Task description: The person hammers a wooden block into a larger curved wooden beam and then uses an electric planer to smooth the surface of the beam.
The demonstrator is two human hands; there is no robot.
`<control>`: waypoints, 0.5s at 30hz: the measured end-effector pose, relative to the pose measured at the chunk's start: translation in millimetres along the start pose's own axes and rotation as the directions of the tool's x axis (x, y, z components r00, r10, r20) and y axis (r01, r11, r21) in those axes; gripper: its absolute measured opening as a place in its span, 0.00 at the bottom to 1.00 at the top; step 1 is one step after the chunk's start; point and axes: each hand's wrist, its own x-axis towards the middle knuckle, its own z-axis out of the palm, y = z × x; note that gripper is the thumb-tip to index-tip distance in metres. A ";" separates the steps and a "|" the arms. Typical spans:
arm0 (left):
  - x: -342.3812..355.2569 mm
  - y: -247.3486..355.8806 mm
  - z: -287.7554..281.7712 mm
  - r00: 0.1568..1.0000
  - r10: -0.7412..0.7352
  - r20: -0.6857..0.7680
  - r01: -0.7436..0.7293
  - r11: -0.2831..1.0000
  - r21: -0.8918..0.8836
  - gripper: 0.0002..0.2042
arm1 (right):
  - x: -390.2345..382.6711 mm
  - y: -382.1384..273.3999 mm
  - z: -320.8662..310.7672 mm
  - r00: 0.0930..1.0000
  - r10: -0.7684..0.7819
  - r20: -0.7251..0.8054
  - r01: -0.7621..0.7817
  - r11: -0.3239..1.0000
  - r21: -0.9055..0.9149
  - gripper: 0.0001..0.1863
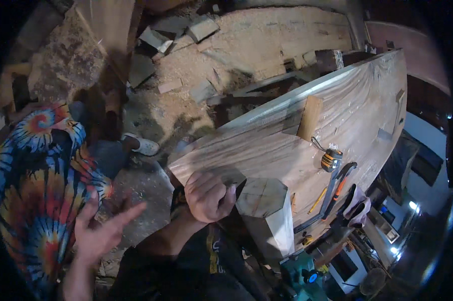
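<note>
My left hand (208, 197) is closed near the lower end of a large curved wooden panel (359, 105); I cannot make out whether anything is inside the fingers. Beside it stands an octagonal pale post (261, 198). On the panel are a wooden block (309, 118), a black and yellow tape measure (331, 159), a yellow pencil (318, 199), a long black tool with an orange grip (332, 195) and a crumpled pale cloth (356, 205). To the left, a blurred hand (103, 228), apparently a co-worker's, has its fingers spread. My right hand is not visible.
A co-worker in a tie-dye shirt (30, 195) stands close on the left, with a pale sandal (143, 145) visible. Offcuts (201, 27) and shavings lie across the sandy ground behind the panel. A green machine (299, 278) is at lower right, with lit clutter beyond.
</note>
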 end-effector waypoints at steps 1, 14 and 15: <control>-3.1 1.2 0.9 1.000 -0.003 0.003 0.003 1.000 -0.015 0.12 | -2.0 1.6 -1.0 1.000 0.009 -0.011 -0.009 0.999 0.038 0.20; -14.1 7.3 -11.8 1.000 0.018 -0.010 -0.018 1.000 0.017 0.10 | 8.5 6.5 8.4 0.969 -0.240 -0.051 0.245 0.960 0.137 0.21; -15.8 7.9 0.2 1.000 0.024 -0.015 -0.024 1.000 0.003 0.10 | 16.3 16.3 13.2 0.963 -0.267 -0.048 0.271 0.950 0.157 0.21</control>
